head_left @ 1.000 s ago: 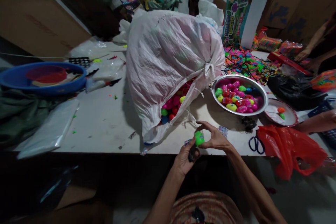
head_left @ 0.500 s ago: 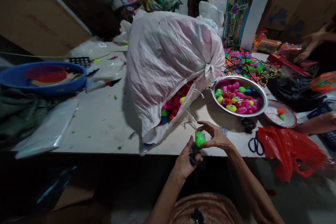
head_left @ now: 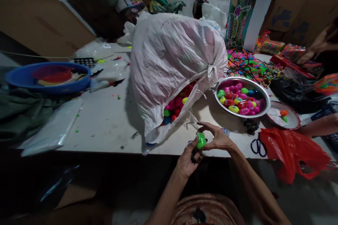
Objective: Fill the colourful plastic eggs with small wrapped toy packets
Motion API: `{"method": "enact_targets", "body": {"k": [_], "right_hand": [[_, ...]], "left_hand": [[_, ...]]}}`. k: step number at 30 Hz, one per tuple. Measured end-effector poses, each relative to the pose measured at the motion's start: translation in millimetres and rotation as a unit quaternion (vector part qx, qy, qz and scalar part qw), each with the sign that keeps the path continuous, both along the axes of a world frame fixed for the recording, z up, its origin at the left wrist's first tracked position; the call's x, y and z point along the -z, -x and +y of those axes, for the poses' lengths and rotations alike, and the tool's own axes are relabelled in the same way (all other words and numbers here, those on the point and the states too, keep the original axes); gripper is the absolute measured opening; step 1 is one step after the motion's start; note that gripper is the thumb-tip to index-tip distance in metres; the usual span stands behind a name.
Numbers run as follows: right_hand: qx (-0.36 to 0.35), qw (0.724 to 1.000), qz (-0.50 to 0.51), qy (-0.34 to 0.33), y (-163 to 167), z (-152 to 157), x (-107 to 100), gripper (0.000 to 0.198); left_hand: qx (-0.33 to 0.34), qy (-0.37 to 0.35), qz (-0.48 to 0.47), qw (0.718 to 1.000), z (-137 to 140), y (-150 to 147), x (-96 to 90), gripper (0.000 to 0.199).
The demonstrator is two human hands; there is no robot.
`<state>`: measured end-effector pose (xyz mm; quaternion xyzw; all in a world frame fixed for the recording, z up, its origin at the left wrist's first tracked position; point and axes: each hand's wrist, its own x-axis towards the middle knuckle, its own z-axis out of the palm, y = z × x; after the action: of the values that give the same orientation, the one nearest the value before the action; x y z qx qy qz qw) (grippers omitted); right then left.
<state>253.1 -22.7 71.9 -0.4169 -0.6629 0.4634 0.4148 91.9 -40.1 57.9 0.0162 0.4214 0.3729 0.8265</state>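
A bright green plastic egg [head_left: 201, 141] sits between my two hands, just in front of the table's near edge. My right hand [head_left: 218, 137] curls its thumb and fingers around the egg's right side. On the left, the thumb of my left hand [head_left: 187, 160] presses against it, and a small dark item [head_left: 194, 154], too unclear to name, lies in those fingers. Beyond my hands, a large white sack [head_left: 174, 49] rests on the table, its torn opening showing several colored plastic eggs [head_left: 175, 107]. To the right stands a steel bowl [head_left: 267, 107] of similar eggs in several colors.
Dark-handled scissors [head_left: 258, 147] and a red plastic bag [head_left: 293, 151] lie at the right edge. A plate [head_left: 295, 121] holds small pieces. A blue basin [head_left: 50, 88] and clear plastic bags [head_left: 55, 126] are at left. Another person's arm [head_left: 320, 124] reaches in at right.
The green egg has turned a little in my fingers, and my left thumb has come up against it. The whole view has shifted slightly.
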Motion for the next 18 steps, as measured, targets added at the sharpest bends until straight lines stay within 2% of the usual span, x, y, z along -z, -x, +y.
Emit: {"method": "enact_targets", "body": {"k": [4,11,13,15,17,18], "right_hand": [[-0.04,0.999,-0.013,0.001,-1,3,-2,0.081],[-0.021,0.998,-0.059,-0.019,-3,5,-3,0.08],[0.042,0.995,-0.078,-0.034,-24,17,-3,0.077],[0.171,0.976,-0.122,-0.059,-59,31,-7,0.07],[0.31,0.924,-0.211,-0.079,-99,45,-15,0.063],[0.366,0.886,-0.273,-0.083,-116,51,-20,0.06]], "left_hand": [[0.012,-0.005,-0.008,1.0,-3,2,3.6,0.029],[0.016,-0.02,0.015,1.0,10,-2,9.2,0.022],[0.029,-0.026,0.018,0.999,16,0,14.9,0.017],[0.034,-0.028,0.027,0.999,21,6,23.3,0.015],[0.015,-0.034,0.047,0.998,23,16,33.0,0.013],[0.002,-0.041,0.058,0.997,24,22,37.7,0.013]]}}
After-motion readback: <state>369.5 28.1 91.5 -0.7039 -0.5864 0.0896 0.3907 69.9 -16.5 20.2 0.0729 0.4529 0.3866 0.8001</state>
